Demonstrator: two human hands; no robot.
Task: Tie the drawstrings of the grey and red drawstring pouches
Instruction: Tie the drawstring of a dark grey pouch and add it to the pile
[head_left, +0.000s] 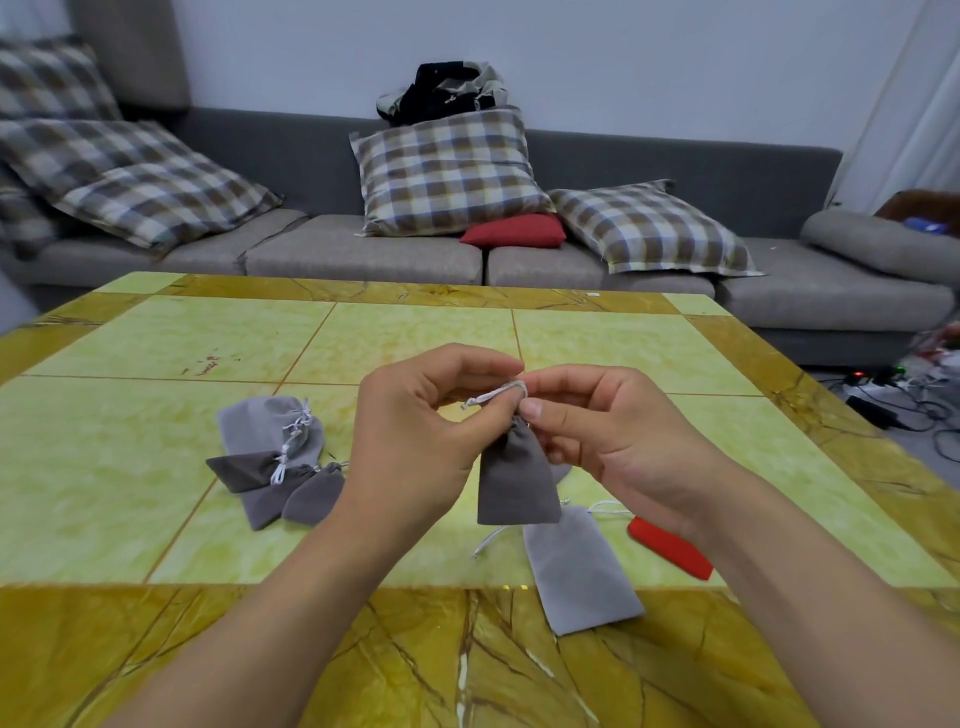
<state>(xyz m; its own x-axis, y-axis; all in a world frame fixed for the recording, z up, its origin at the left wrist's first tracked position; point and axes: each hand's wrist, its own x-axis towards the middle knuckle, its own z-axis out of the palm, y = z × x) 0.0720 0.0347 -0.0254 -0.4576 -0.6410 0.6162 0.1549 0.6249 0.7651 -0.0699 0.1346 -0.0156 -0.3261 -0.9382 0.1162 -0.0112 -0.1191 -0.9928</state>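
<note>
A dark grey drawstring pouch (514, 480) hangs above the table, held up by its white drawstring (493, 395). My left hand (421, 431) pinches the string near the pouch's gathered neck. My right hand (608, 426) pinches the same string from the right, and a loop of it lies over my fingertip. A light grey pouch (579, 571) lies flat on the table below my hands with its cord loose. A red pouch (670, 548) lies under my right wrist, partly hidden. Several grey pouches with knotted strings (275, 462) lie in a heap to the left.
The yellow-green tiled table (156, 415) has a marbled brown border; its near edge is out of view. A grey sofa (363, 254) with checked cushions and a red cushion (514, 231) stands behind it. Cables and a power strip (883, 395) lie on the floor at right.
</note>
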